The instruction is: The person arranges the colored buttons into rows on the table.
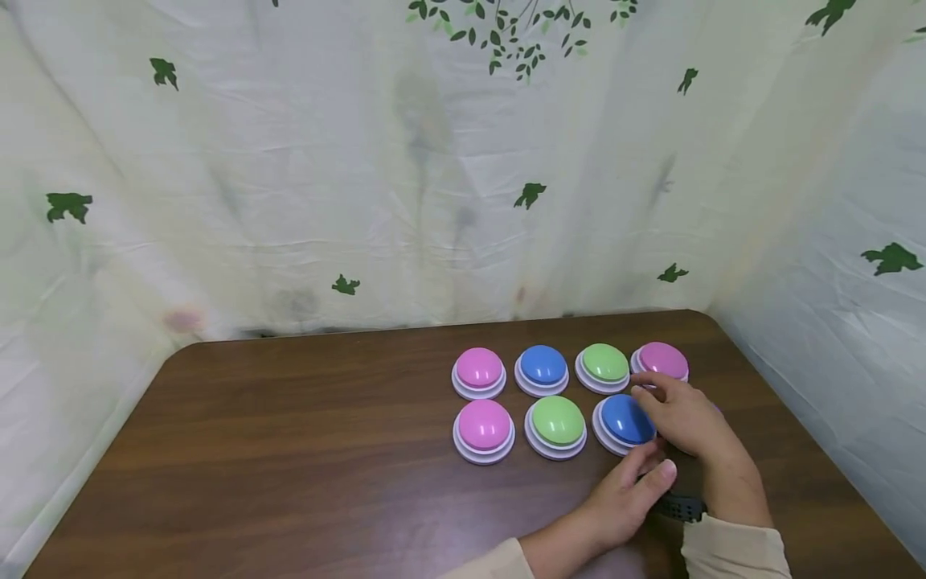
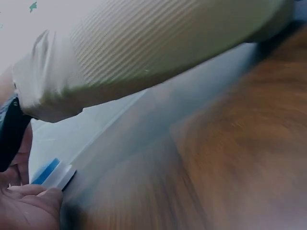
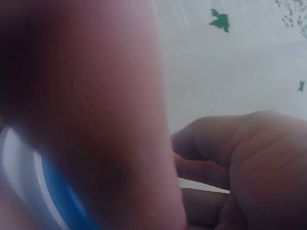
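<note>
Round push buttons with coloured domes on white bases stand in two rows. At the right of the front row, a blue button has both hands close about it. My left hand lies at its near right edge, fingertips by the base and thumb apart. Over its right side reaches my right hand, fingers loosely bent between it and the back pink button. A pale edge beside the right hand is mostly hidden. The blue button shows beyond the left fingers in the left wrist view. Contact is hard to tell.
Leftward in front are a green button and a pink button. Behind stand pink, blue and green buttons. The brown table meets a leaf-print curtain. A dark wristband circles the right wrist.
</note>
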The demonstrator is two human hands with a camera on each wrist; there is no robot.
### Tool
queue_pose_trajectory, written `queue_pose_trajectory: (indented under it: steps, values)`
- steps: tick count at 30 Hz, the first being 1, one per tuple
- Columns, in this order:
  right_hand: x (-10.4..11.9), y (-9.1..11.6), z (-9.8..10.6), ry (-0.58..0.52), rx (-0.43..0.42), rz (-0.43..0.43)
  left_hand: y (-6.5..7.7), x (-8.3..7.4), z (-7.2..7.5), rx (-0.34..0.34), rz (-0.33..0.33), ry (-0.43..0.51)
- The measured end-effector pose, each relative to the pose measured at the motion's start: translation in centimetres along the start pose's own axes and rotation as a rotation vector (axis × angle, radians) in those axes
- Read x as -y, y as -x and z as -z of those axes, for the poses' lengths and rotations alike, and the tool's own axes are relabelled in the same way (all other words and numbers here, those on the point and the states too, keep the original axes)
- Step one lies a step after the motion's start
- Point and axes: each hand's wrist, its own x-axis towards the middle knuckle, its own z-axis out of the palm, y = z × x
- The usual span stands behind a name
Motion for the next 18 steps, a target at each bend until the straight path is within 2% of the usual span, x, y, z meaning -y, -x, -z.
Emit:
queue_pose_trajectory:
  steps: [3, 6, 9, 11, 13, 16, 17, 18]
  values:
    - [-0.8, -0.2, 0.3, -0.019, -0.048, -0.048, 1.1, 0.0, 1.2, 0.029, 0.019, -0.040]
    - [-2.3, -0.5, 1.0, -0.081, -0.145, -0.126, 2.4, -0.1, 3.1, 0.039, 0.004, -0.062]
    - [-4.3, -0.9, 1.5, -0.142, -0.228, -0.193, 3.9, -0.4, 5.7, 0.039, -0.073, -0.081]
    - [-5.5, -1.3, 1.7, -0.154, -0.234, -0.225, 5.1, -0.8, 8.0, 0.015, -0.168, -0.130]
    - [-6.4, -1.9, 2.0, -0.142, -0.191, -0.231, 6.2, -1.1, 10.7, -0.067, -0.302, -0.243]
    - [-7.0, -2.9, 2.3, -0.111, -0.086, -0.197, 7.8, -1.0, 14.9, -0.273, -0.484, -0.418]
    - [-7.0, -3.2, 2.4, -0.098, -0.059, -0.174, 8.2, -0.8, 16.2, -0.353, -0.514, -0.451]
    - [-6.9, -3.5, 2.5, -0.095, -0.039, -0.151, 8.7, -0.5, 17.3, -0.420, -0.518, -0.437]
